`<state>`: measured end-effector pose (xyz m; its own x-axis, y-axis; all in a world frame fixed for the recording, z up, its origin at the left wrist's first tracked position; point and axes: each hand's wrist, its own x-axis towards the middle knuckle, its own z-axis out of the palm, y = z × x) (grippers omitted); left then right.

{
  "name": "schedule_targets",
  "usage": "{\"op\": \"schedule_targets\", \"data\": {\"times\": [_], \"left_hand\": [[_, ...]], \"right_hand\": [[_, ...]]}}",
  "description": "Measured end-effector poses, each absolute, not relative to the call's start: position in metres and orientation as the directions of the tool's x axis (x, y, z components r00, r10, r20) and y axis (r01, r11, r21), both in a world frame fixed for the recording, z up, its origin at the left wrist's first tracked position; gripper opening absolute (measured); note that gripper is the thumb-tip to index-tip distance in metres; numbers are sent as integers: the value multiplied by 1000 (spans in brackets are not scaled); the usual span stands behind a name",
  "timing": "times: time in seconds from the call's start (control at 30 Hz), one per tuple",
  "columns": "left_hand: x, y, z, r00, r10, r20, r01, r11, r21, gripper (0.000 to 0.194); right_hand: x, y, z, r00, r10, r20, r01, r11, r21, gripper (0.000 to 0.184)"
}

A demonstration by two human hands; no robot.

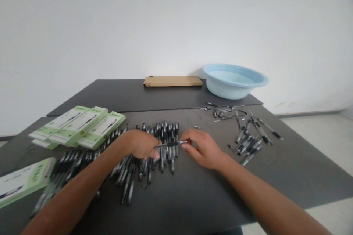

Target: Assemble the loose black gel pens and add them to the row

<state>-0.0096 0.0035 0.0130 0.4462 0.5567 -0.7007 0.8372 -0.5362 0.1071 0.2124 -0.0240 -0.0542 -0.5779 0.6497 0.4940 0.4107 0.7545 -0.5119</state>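
Note:
A gel pen [173, 143] with a black grip lies level between my two hands, its metal tip pointing right. My left hand [143, 144] is closed round the barrel's left end. The fingers of my right hand [200, 147] pinch at the pen's tip; whether a small part is between them I cannot make out. Beneath and beside my left hand, many black-capped pens [128, 172] are spread in rows. My left forearm hides some of them.
Green and white pen boxes [78, 126] are stacked at left, with another box [26, 180] nearer. Loose pens and parts [248, 141] lie at right, with small parts [220, 110] behind. A blue basin [234, 80] and flat cardboard [173, 81] stand at the back.

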Motion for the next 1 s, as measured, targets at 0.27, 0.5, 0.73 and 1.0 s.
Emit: {"op": "schedule_targets", "data": {"times": [0.27,0.5,0.73,1.0], "left_hand": [[-11,3,13,466,559,-686,827,-552,111,24],[-11,2,12,467,573,-674,824,-558,96,24],[-9,0,14,453,587,-671,828,-556,73,23],[-11,2,12,461,578,-673,832,-545,102,22]], "right_hand": [[216,-23,-52,-549,661,512,412,747,-522,13],[215,-24,-54,-572,643,510,404,761,-507,15],[212,-25,-58,-597,636,488,419,767,-487,16],[215,-25,-53,-578,658,483,419,747,-516,23]]}}
